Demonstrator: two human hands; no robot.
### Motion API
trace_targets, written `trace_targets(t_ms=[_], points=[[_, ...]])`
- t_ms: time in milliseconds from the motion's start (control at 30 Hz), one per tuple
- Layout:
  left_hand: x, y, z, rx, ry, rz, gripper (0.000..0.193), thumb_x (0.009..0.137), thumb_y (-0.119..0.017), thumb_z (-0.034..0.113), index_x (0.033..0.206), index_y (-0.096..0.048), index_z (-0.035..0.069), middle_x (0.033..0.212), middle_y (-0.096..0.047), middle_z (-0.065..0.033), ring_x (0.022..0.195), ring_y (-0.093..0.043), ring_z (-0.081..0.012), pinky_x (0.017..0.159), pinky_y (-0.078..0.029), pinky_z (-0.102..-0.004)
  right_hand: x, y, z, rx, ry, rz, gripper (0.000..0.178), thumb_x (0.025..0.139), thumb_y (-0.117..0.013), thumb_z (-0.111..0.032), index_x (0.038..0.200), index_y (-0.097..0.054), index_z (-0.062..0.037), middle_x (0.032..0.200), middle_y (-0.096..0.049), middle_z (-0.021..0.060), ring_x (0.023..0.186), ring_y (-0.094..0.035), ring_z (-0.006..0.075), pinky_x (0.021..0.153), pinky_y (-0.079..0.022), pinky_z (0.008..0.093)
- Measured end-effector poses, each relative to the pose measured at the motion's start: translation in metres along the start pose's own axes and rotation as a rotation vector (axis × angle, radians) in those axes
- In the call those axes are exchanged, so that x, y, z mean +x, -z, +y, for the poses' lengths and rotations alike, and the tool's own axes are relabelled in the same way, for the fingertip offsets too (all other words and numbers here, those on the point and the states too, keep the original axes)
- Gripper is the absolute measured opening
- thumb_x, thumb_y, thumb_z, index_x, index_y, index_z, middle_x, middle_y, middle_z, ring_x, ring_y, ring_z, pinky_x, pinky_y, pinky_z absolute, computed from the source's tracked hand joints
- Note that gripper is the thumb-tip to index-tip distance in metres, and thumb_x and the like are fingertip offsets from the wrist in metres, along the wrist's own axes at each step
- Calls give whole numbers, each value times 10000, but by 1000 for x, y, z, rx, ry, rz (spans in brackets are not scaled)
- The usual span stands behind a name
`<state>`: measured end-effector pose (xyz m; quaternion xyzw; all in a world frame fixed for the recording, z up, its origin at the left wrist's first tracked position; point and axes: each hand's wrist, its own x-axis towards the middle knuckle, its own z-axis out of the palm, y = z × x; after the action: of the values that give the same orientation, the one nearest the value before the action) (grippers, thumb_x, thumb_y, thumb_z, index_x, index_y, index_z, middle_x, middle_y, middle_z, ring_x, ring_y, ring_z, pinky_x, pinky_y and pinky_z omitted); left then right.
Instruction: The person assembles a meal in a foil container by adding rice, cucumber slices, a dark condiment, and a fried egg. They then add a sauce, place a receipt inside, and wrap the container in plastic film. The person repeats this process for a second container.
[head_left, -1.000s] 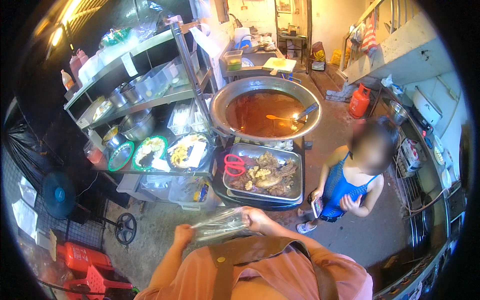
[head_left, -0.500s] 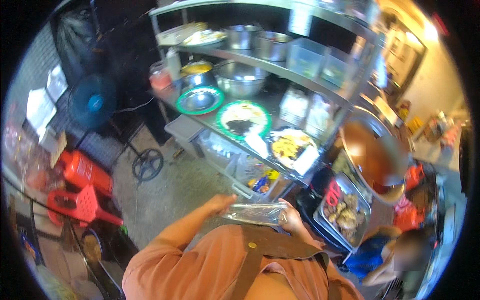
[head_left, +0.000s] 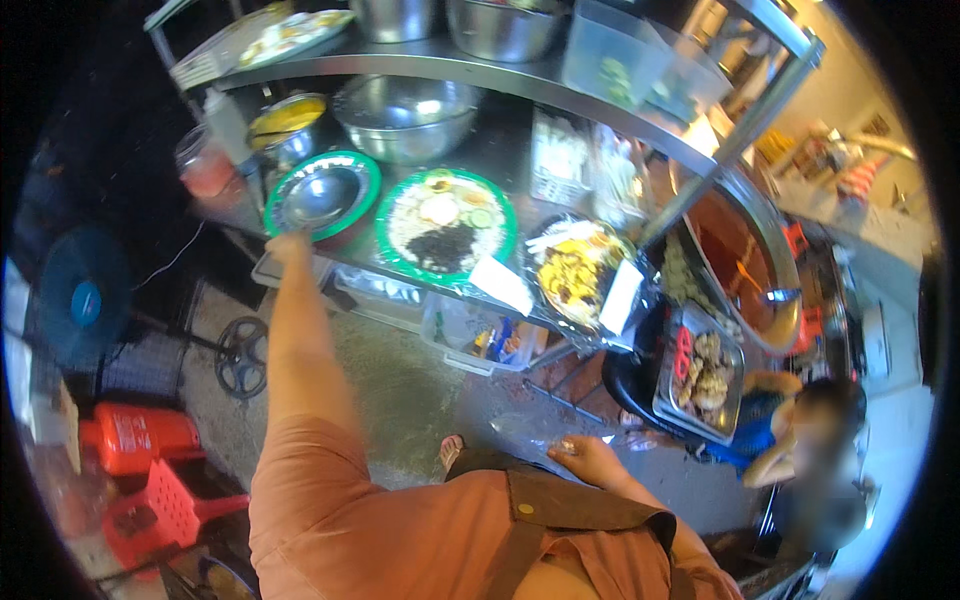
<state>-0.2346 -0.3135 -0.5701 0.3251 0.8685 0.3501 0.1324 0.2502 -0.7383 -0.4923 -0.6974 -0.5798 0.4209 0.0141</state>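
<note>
My left arm stretches out to the steel table, and my left hand [head_left: 289, 246] is at the near edge of a green-rimmed plate [head_left: 362, 208] with a shiny, dark middle. Its fingers are small and blurred, so whether they grip the rim is unclear. Right of that plate lies another green-rimmed plate [head_left: 507, 232] of white food with a dark heap and cucumber slices. Low in front of my body, my right hand [head_left: 590, 461] is closed on a clear plastic bag [head_left: 525, 432], which hangs out to its left.
Steel bowls [head_left: 405, 118] and a pot of yellow food [head_left: 288, 128] stand behind the plates. A plastic-wrapped dish [head_left: 580, 275] sits near the table's right end. Beyond are a tray of meat [head_left: 708, 385] and a large pot of red-brown sauce [head_left: 730, 240]. A person [head_left: 800, 440] is at the right.
My left hand has let go of the clear plastic and moved forward and left to the plate. The plastic stays in my right hand. The view has shifted closer to the table.
</note>
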Motion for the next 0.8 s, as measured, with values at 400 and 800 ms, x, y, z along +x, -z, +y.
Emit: trace_targets(t_ms=[400,800], points=[[10,128,-48,-978,-307,-322,234,795,-632,171,925,-569,-13,796,-624,-122,667,-624,-201,602,-510,-344,-40,56,19,-13,128,378,351,878,-555,-424,1105,-650,-173,918,-655,195,838,-629,381,726,-507,439],[-507,100,69,-248,-665,-2226,997,790,-694,32,1487,12,135,1241,-542,-196,962,-610,-203,763,-538,-309,-124,131,88,248,389,150,324,907,-568,-275,1141,-623,-58,1092,-658,132,997,-623,227,883,-460,331]])
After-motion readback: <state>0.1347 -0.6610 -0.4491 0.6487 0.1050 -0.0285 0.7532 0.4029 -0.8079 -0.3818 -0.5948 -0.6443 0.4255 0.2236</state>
